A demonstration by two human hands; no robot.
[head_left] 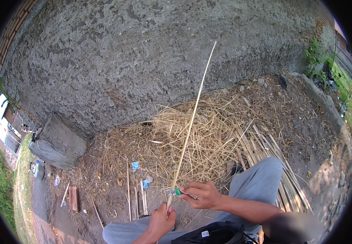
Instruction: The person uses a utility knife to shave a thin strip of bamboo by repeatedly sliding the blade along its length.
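A long, thin bamboo strip (pixel 193 116) slants up and away from me, its near end closed in my left hand (pixel 161 221) low in the head view. Just above that fist, my right hand (pixel 202 195) grips a small knife (pixel 178 191) with a green handle. Its short blade lies against the strip, close to the left thumb. The far end of the strip stands free in front of the wall. Both hands are between my knees, over grey trousers.
Pale bamboo shavings (pixel 212 142) are heaped against a rough grey wall (pixel 143 61). Split bamboo slats (pixel 290 183) lie beside my right knee. At the left are a concrete block (pixel 60 142), a brick (pixel 74 199) and a metal kettle (pixel 38 170). A blue packet (pixel 135 165) lies nearby.
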